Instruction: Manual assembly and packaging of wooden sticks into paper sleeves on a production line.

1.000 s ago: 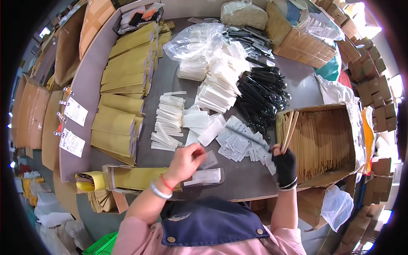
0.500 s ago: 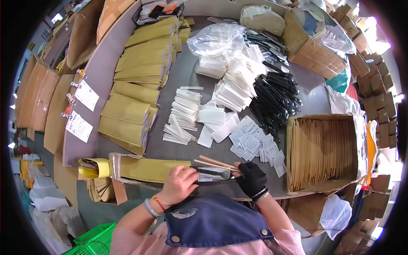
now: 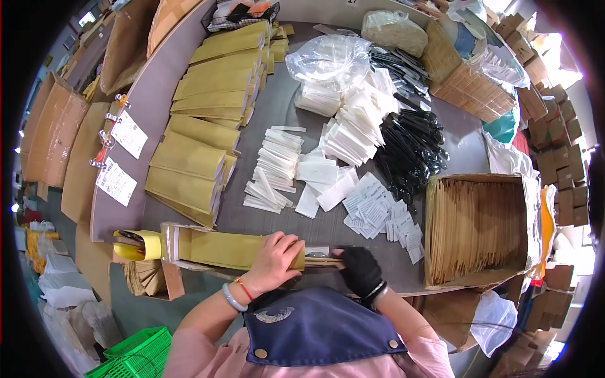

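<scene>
At table's [image 3: 315, 228] near edge: left hand [image 3: 274, 258] clasps one yellow envelope [image 3: 217, 247]; right hand [image 3: 362, 271] grips sticks [image 3: 322, 262], clear of one carton [image 3: 533, 227].

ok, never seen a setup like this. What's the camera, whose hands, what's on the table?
There's no robot: these are one person's own hands. The view comes from a fisheye camera worn on the head, looking down, so straight edges bend.

The left hand lies on a long yellow sleeve. The right hand, in a black glove, holds slim wooden sticks by the sleeve's end; whether their tips are inside is unclear.

On the table are stacked yellow sleeves, white paper packets, printed cards, shiny black items and a cardboard box full of thin brown pieces.
</scene>
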`<state>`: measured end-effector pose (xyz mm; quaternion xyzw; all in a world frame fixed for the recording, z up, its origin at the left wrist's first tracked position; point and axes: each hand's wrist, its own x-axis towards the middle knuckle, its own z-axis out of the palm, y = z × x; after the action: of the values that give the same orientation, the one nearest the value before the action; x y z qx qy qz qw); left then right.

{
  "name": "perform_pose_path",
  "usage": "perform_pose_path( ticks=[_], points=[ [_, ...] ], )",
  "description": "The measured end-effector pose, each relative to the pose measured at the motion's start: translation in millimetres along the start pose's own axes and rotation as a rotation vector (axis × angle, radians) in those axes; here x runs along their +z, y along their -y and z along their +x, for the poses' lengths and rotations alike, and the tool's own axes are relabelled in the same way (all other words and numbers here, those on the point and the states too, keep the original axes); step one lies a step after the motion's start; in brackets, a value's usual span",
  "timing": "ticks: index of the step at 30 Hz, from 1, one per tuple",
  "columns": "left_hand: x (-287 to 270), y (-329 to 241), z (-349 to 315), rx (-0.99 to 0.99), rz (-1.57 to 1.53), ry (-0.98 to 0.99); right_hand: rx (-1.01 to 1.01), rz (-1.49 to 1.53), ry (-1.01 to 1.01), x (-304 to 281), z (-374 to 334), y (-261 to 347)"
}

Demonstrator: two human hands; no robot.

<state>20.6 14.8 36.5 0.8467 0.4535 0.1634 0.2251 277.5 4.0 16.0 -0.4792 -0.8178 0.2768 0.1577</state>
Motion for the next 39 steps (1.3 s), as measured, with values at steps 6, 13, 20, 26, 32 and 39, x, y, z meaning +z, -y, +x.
perform_pose_path(
  ticks=[6, 13, 20, 26, 32, 39],
  points=[
    [17, -12, 16, 0.024, -0.044, 0.009, 0.026, 0.114, -0.166, 24, -9, -4],
    [20, -16, 24, 0.063, 0.014, 0.003, 0.195, 0.355, -0.239, 28, -1, 10],
    [8, -16, 38, 0.209, 0.197, 0.210, 0.022, -0.248, -0.022, -8, 13, 7],
    [-76, -3, 54, 0.205, 0.204, 0.223, 0.009, -0.213, -0.220, -84, 8, 19],
    [-105, 62, 28, -0.106, 0.430, -0.329, 0.172, -0.266, -0.277, -83, -7, 6],
    [25, 26, -24, -0.525, 0.013, -0.309, 0.141, -0.298, -0.108, -73, -8, 18]
  ],
)
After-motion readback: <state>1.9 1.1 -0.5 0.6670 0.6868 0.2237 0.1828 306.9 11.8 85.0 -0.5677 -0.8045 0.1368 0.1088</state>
